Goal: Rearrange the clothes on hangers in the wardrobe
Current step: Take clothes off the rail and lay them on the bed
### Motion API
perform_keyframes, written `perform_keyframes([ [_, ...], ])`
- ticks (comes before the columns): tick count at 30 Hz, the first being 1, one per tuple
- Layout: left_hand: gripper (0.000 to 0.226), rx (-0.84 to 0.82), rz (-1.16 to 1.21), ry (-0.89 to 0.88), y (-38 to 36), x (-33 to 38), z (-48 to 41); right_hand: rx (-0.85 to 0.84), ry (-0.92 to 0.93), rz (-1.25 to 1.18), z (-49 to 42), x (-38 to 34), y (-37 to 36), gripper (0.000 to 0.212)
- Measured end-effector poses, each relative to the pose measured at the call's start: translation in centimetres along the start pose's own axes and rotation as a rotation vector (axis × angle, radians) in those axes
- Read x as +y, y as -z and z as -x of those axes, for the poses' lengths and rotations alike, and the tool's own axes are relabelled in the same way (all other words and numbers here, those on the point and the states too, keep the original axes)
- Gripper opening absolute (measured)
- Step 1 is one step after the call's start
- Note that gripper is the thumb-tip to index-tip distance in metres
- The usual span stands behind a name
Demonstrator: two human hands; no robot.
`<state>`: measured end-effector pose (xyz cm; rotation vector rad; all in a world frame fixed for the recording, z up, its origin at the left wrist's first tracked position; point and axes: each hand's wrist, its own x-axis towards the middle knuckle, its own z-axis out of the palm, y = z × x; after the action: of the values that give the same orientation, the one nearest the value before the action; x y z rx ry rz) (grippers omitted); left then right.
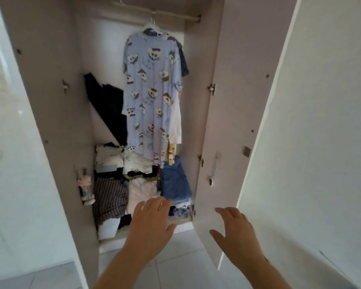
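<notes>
A pale beige wardrobe (86, 113) stands with its doors (238, 101) swung open. A plain white wall (325, 122) lies to its right. The floor (183, 268) has light grey tiles under soft, even light.

place: home bedroom — open wardrobe (227, 59) | hung nightdress (152, 97) | folded clothes (138, 170)

Soft daylight, blurry, wide-angle edge distortion.

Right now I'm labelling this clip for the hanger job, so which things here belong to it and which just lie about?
Job: printed nightdress, white hanger, rail, dark garment behind it, left hand, right hand.
Lying about: folded pile, denim piece, striped cloth, doll.
</notes>
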<state>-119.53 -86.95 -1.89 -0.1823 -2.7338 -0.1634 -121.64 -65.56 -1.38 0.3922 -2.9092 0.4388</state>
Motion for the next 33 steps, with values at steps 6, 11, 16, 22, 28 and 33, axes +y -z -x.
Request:
perform_keyframes([
  [6,0.057,0.049,-0.013,0.084,-1.0,-4.1,-5.5,-0.023,0.128,-0.071,-9.5,-1.4,-2.4,0.056],
  [11,0.056,0.086,-0.030,0.104,-2.8,-8.5,-12.9,-0.010,0.175,-0.061,-18.9,-3.1,-4.2,0.056],
  [16,0.056,0.187,-0.045,0.091,-3.3,-13.5,-21.2,0.002,0.224,-0.029,-29.0,-5.6,-4.2,0.052],
  [22,0.047,0.164,0.022,0.134,-4.7,-19.2,-30.0,0.072,0.307,-0.073,-39.9,-7.8,-4.0,0.048],
  [28,0.044,0.300,-0.023,0.098,-5.8,-24.3,-39.5,0.104,0.435,-0.118,-52.2,-10.1,-4.5,0.053],
  [33,0.052,0.294,-0.096,0.227,-5.9,-28.3,-47.6,0.135,0.540,-0.148,-62.2,-11.8,-3.6,0.048],
])
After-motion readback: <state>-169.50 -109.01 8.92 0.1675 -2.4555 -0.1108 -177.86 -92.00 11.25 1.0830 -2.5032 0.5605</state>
